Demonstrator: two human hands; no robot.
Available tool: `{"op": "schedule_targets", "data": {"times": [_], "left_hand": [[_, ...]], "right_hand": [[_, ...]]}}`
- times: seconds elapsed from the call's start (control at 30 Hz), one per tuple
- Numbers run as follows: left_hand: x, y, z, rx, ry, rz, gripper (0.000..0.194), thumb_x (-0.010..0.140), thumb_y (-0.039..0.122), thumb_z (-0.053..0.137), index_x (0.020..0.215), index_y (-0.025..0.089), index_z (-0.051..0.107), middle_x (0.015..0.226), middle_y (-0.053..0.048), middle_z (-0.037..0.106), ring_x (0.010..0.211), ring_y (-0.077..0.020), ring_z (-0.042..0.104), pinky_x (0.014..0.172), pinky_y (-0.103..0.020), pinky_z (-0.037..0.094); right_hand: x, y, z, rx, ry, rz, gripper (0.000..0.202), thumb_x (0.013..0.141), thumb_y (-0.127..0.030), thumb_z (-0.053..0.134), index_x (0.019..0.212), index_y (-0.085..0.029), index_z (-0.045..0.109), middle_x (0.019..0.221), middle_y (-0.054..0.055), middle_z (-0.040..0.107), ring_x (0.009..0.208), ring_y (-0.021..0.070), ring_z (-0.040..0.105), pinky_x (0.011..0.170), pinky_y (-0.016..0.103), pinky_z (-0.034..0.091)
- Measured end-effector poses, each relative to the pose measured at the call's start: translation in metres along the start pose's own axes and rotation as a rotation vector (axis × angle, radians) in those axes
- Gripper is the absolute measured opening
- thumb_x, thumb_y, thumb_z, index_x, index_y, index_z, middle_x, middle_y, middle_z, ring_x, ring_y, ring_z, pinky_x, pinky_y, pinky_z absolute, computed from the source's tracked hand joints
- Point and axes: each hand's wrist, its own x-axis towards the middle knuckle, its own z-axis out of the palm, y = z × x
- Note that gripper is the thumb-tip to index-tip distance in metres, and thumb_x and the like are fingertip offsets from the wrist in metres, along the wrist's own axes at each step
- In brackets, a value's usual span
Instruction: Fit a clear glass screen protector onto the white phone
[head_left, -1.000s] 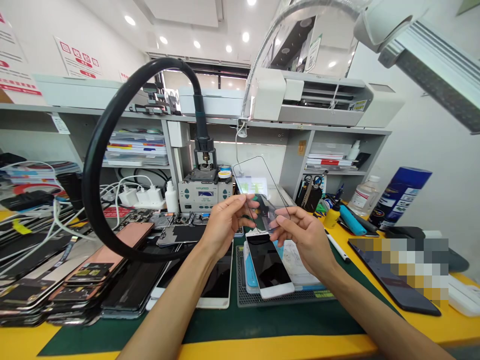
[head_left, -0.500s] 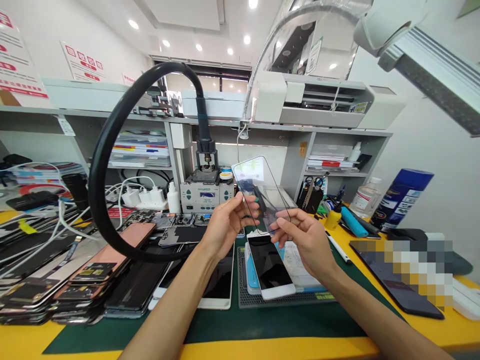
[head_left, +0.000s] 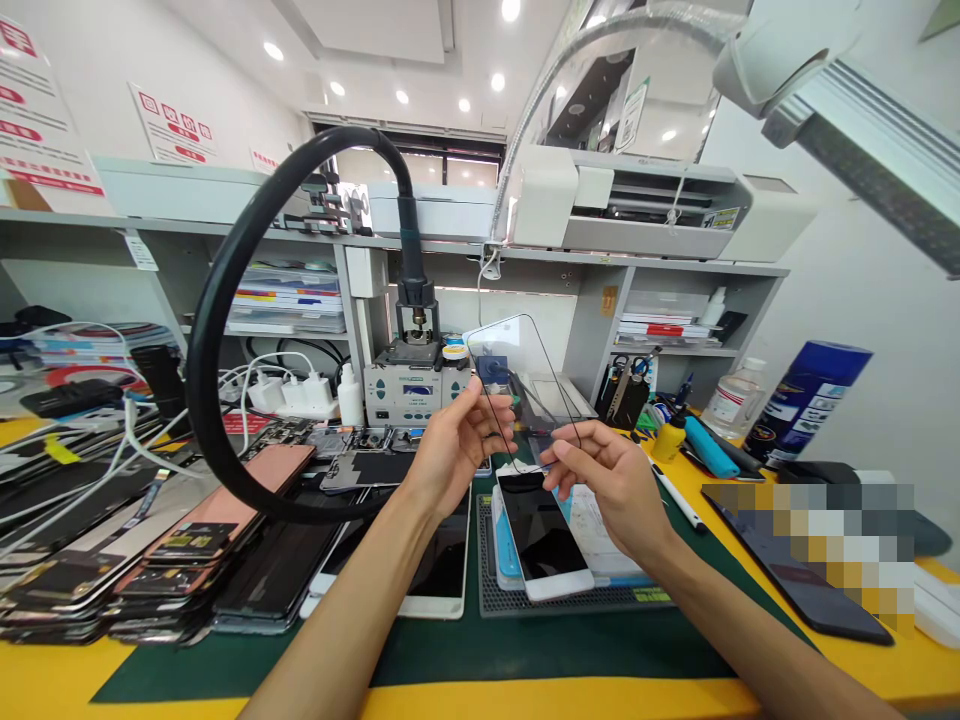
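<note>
Both my hands hold a clear screen protector (head_left: 529,385) with a thin black border, tilted up in the air. My left hand (head_left: 463,432) pinches its left edge between thumb and fingers. At the lower right corner, my right hand (head_left: 596,470) grips it the same way. Right below lies a white phone (head_left: 541,535) with a dark screen, face up. It rests on a blue and white packet (head_left: 600,520), which sits on a grey perforated mat (head_left: 517,602).
Stacked phone screens (head_left: 255,480) and a white tablet (head_left: 442,575) lie to the left. A thick black hose (head_left: 199,350) loops above them. A grey control unit (head_left: 412,395) stands behind. On the right are a marker (head_left: 679,497), a blue spray can (head_left: 806,400) and a dark phone (head_left: 802,570).
The reflection in the clear screen protector has changed, with a dark blue patch now showing. My hands have stayed almost in place; the whole view has shifted slightly.
</note>
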Motion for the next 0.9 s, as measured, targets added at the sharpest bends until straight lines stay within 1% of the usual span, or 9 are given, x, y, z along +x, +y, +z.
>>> {"op": "schedule_targets", "data": {"times": [0.23, 0.5, 0.77, 0.9], "left_hand": [[0.0008, 0.0006, 0.0009, 0.000, 0.025, -0.005, 0.047, 0.087, 0.056, 0.066, 0.080, 0.011, 0.077, 0.073, -0.007, 0.068, 0.063, -0.0151, 0.062, 0.060, -0.028, 0.055], [0.0015, 0.0007, -0.0023, -0.040, 0.011, -0.019, 0.048, 0.090, 0.054, 0.063, 0.077, 0.011, 0.078, 0.072, -0.008, 0.069, 0.063, -0.0158, 0.063, 0.061, -0.029, 0.055], [0.0017, 0.0018, -0.0038, -0.062, 0.013, -0.028, 0.050, 0.091, 0.054, 0.063, 0.076, 0.009, 0.079, 0.070, -0.008, 0.068, 0.063, -0.0162, 0.063, 0.061, -0.030, 0.056], [-0.0015, 0.0031, -0.0034, -0.061, 0.009, -0.023, 0.051, 0.091, 0.053, 0.062, 0.075, 0.008, 0.079, 0.065, -0.008, 0.066, 0.063, -0.0166, 0.062, 0.060, -0.030, 0.056]], "right_hand": [[-0.0028, -0.0034, 0.0019, -0.011, -0.003, -0.001, 0.027, 0.084, -0.042, 0.076, 0.091, -0.017, 0.067, 0.079, 0.008, 0.075, 0.059, 0.0189, 0.069, 0.050, 0.029, 0.052], [-0.0027, -0.0003, 0.0007, -0.008, -0.031, -0.013, 0.024, 0.086, -0.039, 0.075, 0.094, -0.018, 0.067, 0.080, 0.007, 0.075, 0.060, 0.0185, 0.069, 0.051, 0.029, 0.052], [-0.0042, -0.0011, 0.0015, 0.003, -0.044, -0.015, 0.023, 0.087, -0.037, 0.075, 0.094, -0.017, 0.067, 0.080, 0.007, 0.075, 0.060, 0.0176, 0.069, 0.051, 0.028, 0.052], [-0.0062, -0.0022, 0.0007, 0.011, -0.045, -0.012, 0.022, 0.087, -0.037, 0.075, 0.093, -0.017, 0.067, 0.080, 0.006, 0.076, 0.059, 0.0168, 0.068, 0.051, 0.027, 0.052]]}}
